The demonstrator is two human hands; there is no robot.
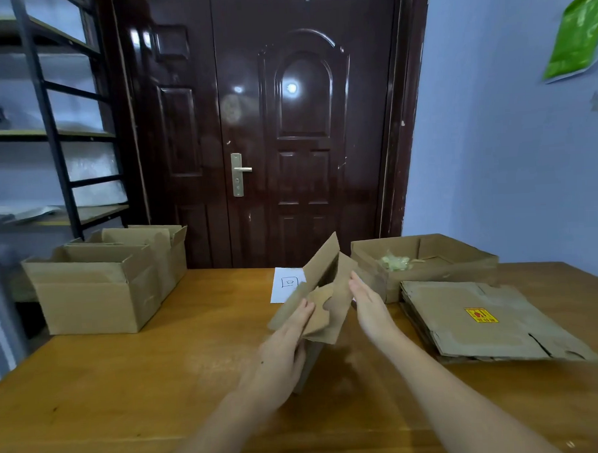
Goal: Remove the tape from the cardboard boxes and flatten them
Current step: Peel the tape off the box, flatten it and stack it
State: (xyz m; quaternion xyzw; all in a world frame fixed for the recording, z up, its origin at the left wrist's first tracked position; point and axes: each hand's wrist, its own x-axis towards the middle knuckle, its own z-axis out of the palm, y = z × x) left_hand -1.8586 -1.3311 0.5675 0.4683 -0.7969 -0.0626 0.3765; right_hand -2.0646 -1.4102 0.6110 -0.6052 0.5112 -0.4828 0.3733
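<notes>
Cardboard box (322, 290) is being held above the desk (143, 377). Left hand (289, 343) is gripping its flaps, fingers curled. Right hand (369, 305) is pressing its side, fingers straight.

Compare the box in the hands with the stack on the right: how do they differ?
The box in the hands is held above the table, half collapsed with flaps splayed; the flattened stack lies flat on the table. The stack's top sheet bears a red-yellow label; the held box shows none. Both are plain brown cardboard.
</notes>
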